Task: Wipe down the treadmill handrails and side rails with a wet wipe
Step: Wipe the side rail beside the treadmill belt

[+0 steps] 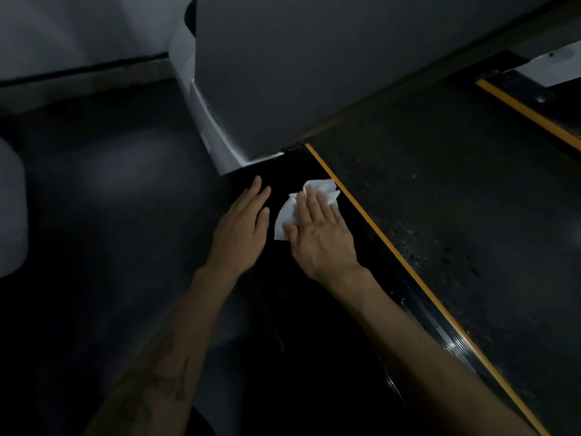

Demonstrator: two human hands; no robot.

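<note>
Arms: both forearms are seen bare, with no sleeves in view.
Left forearm (163, 366): a dark tattoo is borne along it, its design blurred.
Left hand (242, 228): no rings or gloves are worn.
Right hand (320, 234): likewise bare.

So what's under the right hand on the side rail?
The white wet wipe lies under the right hand, pressed flat on the black side rail. The covered part of the wipe is hidden.
</note>
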